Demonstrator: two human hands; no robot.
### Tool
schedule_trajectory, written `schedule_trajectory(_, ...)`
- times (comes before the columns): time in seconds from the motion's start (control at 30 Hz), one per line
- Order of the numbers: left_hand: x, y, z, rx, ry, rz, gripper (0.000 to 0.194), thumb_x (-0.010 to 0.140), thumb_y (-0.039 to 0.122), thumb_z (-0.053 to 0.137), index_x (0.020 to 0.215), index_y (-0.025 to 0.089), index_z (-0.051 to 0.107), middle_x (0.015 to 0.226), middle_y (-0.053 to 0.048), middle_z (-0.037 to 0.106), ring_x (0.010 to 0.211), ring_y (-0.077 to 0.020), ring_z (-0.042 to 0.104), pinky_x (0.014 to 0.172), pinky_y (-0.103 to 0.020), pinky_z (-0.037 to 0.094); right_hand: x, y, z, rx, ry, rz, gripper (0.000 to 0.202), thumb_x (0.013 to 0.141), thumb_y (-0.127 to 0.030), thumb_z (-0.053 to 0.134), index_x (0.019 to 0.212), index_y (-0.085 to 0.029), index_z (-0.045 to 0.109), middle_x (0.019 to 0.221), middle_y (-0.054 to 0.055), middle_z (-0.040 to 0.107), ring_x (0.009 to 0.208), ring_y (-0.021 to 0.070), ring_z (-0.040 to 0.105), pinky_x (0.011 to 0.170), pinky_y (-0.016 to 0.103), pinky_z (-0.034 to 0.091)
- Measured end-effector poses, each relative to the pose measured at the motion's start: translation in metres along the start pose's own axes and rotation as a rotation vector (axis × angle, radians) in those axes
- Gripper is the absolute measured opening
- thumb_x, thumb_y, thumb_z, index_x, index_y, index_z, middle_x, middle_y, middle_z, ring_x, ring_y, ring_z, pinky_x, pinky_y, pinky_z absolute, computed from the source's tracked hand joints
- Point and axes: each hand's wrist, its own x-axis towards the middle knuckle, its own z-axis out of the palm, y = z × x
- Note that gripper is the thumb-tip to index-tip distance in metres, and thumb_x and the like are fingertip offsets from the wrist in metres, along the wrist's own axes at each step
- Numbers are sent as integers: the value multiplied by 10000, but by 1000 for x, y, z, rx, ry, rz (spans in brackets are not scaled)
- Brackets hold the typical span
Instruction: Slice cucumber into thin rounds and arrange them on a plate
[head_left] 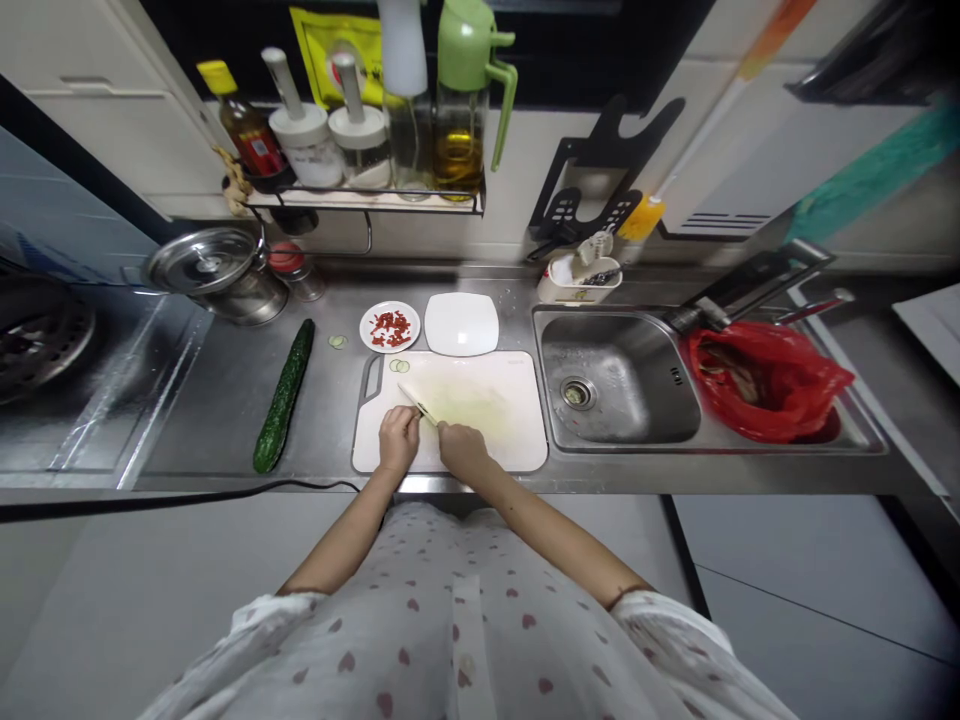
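Over the white cutting board (495, 410) my right hand (461, 450) is closed around the handle of a knife (414, 400), its blade slanting to the far left. My left hand (397, 440) is beside the blade, fingers pinched together; whatever they hold is too small to make out. Thin cucumber slices (399, 366) lie at the board's upper left, and pale green wet marks stain its middle. A whole cucumber (285, 395) rests on the counter to the left. Behind the board are a small plate (365, 334) of chopped red pieces and a white square plate (461, 323).
To the right is a steel sink (622, 375), with a red plastic bag (772, 400) beside it. A lidded pot (217, 275) and a red-capped jar (296, 270) stand back left. Bottles and jars fill a wall rack (367, 200). A utensil holder (577, 280) stands behind the sink.
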Motion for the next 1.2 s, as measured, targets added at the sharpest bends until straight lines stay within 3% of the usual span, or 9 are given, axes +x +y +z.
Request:
schedule_trajectory(0.2,0,1,0,-8,4,4,152,884,184,468,807,207,598,828,-47,617,812,-178,534,756,-309,426,-1,3,2,-7,-46,23,217,906,-131,368,1043,-157,534,924,114,680,925,208,649,755,291,463)
schedule_trajectory(0.83,1,3,-3,-6,-25,-5,165,889,180,452,820,205,600,823,-48,615,822,-178,540,758,-310,427,7,0,-3,-4,-56,23,247,915,-125,347,1064,-154,542,961,120,672,952,204,640,768,283,455)
schedule_trajectory(1.2,1,2,-1,-20,-20,-13,170,895,190,449,833,210,606,840,-50,619,835,-180,543,766,-319,430,17,4,4,-8,-32,16,236,903,-133,362,1040,-149,554,926,115,673,924,208,645,747,286,465)
